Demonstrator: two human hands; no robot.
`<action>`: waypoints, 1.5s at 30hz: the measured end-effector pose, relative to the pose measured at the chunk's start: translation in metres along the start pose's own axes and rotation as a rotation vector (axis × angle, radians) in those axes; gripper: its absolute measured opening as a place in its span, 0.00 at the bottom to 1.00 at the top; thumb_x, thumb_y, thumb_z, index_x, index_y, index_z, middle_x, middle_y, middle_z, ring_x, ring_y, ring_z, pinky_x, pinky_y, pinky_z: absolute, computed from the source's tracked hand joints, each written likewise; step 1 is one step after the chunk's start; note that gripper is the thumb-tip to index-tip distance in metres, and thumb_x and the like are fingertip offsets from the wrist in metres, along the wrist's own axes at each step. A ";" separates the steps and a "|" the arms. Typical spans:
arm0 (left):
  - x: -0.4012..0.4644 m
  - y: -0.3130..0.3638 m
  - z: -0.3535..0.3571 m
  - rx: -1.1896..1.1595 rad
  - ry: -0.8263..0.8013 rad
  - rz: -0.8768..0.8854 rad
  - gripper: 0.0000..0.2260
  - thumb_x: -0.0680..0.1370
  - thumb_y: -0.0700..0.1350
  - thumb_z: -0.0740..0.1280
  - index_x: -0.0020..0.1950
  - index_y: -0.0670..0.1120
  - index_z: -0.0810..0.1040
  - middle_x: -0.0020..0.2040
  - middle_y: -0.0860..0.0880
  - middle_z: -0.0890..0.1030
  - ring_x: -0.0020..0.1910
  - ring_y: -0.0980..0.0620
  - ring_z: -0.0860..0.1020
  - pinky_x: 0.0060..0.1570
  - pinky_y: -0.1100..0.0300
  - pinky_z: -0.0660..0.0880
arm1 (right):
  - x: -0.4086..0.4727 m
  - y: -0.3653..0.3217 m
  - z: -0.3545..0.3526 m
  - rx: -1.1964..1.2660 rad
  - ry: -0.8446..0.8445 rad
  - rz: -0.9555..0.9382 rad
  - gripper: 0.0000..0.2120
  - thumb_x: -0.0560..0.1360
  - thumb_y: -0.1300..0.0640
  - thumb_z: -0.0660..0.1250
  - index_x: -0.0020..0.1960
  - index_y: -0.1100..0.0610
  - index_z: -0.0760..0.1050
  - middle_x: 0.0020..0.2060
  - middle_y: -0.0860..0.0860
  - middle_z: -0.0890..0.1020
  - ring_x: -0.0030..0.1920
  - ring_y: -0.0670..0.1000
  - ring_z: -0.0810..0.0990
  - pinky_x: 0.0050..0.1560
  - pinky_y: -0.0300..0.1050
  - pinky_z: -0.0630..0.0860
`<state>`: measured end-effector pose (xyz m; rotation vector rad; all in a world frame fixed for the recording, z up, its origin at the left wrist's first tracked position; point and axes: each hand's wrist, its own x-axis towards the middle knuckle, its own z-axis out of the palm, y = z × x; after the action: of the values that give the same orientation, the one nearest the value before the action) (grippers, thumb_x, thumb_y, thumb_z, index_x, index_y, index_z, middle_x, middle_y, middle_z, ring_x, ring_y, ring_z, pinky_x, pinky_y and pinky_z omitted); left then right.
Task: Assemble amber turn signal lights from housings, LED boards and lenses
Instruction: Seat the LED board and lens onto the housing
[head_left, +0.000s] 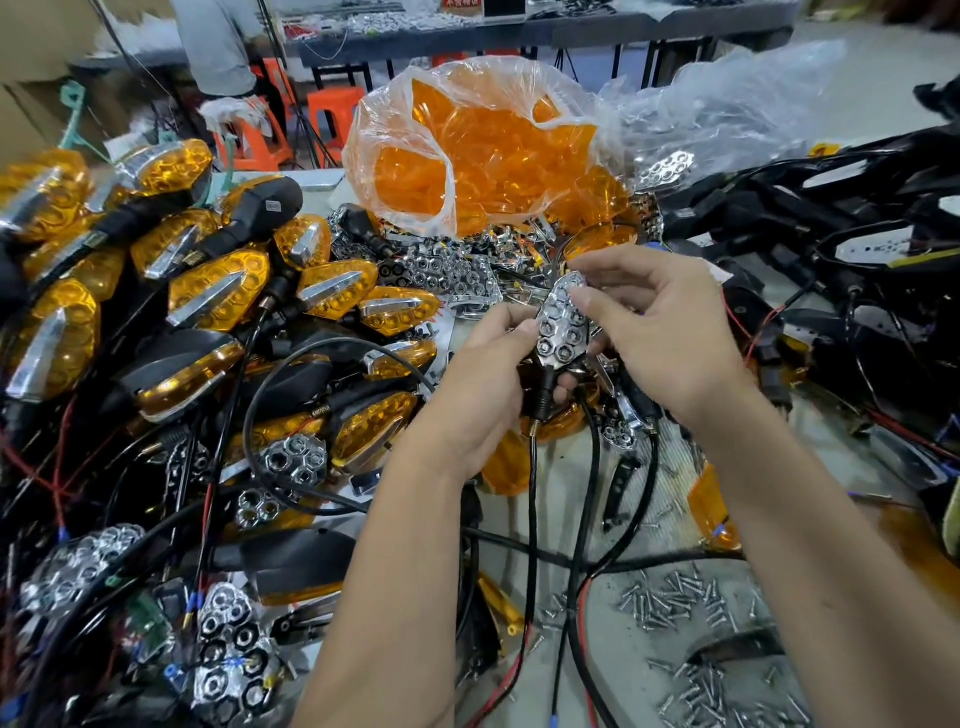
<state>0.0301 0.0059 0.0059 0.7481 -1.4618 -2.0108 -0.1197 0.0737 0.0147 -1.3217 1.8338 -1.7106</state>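
A black turn signal housing with a chrome honeycomb reflector (560, 327) in it is held up at the middle of the view. My left hand (483, 384) grips the housing from below and from the left, around its stem. My right hand (660, 332) pinches the reflector from the right, thumb on its face. Black and red wires (530, 519) hang from the stem down to the table. A clear plastic bag of amber lenses (483, 156) lies behind the hands.
Finished amber lights (218, 291) are heaped on the left. Loose chrome reflectors (447, 270) lie behind the hands and at the lower left. Screws (670, 603) are scattered at the lower right. Black housings and cables (831, 218) crowd the right. A person stands far back.
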 end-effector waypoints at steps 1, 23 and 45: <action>0.000 0.000 -0.001 -0.017 0.005 -0.002 0.05 0.88 0.42 0.57 0.57 0.44 0.71 0.53 0.38 0.78 0.37 0.47 0.78 0.39 0.54 0.76 | -0.001 0.000 0.001 -0.024 0.006 -0.011 0.12 0.77 0.62 0.74 0.59 0.53 0.84 0.50 0.50 0.85 0.47 0.47 0.85 0.36 0.41 0.83; 0.006 -0.001 -0.011 -0.198 0.102 -0.004 0.11 0.88 0.40 0.57 0.70 0.44 0.71 0.41 0.45 0.84 0.32 0.52 0.72 0.29 0.62 0.72 | -0.003 -0.016 -0.005 0.497 0.075 0.054 0.06 0.84 0.63 0.64 0.55 0.57 0.79 0.40 0.52 0.81 0.38 0.52 0.81 0.34 0.48 0.77; -0.002 -0.001 0.002 0.163 -0.089 0.136 0.06 0.87 0.44 0.59 0.59 0.45 0.73 0.41 0.45 0.81 0.30 0.50 0.70 0.31 0.57 0.65 | -0.011 -0.022 0.007 -0.019 0.032 -0.124 0.08 0.80 0.61 0.70 0.42 0.57 0.77 0.27 0.46 0.74 0.24 0.49 0.75 0.26 0.49 0.79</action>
<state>0.0301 0.0084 0.0055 0.6132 -1.6964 -1.8606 -0.0999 0.0803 0.0287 -1.4525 1.8243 -1.7897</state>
